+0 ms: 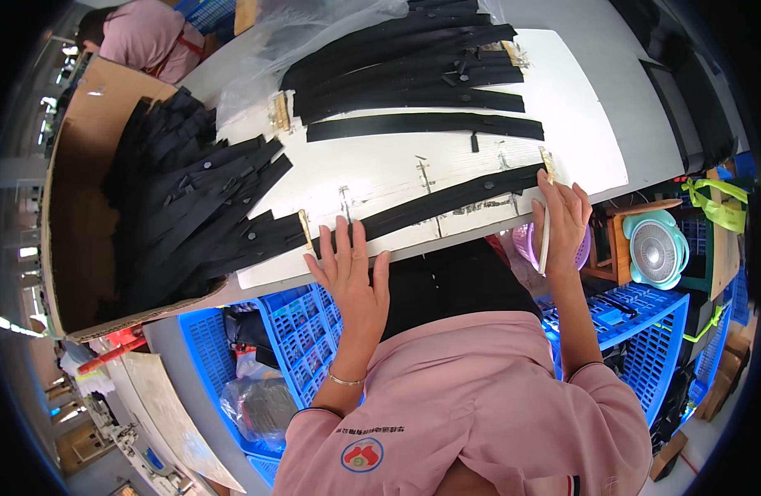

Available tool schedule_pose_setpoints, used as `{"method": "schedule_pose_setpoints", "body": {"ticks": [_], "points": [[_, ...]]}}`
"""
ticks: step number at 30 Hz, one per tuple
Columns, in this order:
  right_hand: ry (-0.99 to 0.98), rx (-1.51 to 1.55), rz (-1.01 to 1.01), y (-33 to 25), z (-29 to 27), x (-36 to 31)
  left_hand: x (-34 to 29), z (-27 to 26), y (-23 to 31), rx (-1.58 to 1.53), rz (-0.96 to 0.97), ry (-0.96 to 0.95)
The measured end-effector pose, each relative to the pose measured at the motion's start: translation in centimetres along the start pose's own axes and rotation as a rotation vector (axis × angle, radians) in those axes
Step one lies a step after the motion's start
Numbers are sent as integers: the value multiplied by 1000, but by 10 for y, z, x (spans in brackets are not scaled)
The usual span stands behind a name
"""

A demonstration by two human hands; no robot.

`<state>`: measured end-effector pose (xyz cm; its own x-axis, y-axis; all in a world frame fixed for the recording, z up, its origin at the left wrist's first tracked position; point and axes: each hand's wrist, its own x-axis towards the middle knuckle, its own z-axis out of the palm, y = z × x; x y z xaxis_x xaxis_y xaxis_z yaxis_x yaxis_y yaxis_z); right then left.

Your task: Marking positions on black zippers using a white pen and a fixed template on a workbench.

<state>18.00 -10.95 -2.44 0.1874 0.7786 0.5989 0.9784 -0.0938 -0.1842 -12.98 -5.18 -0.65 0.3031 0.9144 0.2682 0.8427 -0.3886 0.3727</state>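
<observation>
A long black fabric strip (447,201) lies at a slant along the near edge of a white board (595,124), between two worn tan tape guides. My left hand (353,269) rests with spread fingertips on the strip's left part. At the strip's right end my right hand (562,217) touches it with its fingertips and holds a slim white pen-like stick (545,241) pointing downward. Dark marks and lines show on the board around the strip. Farther back, another black strip (422,126) lies apart, with a short tab hanging from it, in front of several more strips (405,66).
On the left a cardboard box (87,157) holds a heap of black strips (198,190). Clear plastic film (248,58) lies behind. Blue crates (302,331) stand below the table, and a teal fan (655,250) at right. Another person (149,37) sits at the far left.
</observation>
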Motion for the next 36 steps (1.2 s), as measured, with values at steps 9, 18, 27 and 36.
{"method": "schedule_pose_setpoints", "body": {"ticks": [9, 18, 27, 36], "points": [[26, -45, -51, -2, 0, 1, 10, -7, -24, -26, 24, -20], [-24, 26, 86, -22, -10, 17, 13, -2, -31, -40, 43, -17], [-376, 1134, 384, -149, 19, 75, 12, -1, -30, -2, 13, 8], [-597, 1066, 272, -180, 72, 71, 10, 5, -29, -34, -10, 61]]}}
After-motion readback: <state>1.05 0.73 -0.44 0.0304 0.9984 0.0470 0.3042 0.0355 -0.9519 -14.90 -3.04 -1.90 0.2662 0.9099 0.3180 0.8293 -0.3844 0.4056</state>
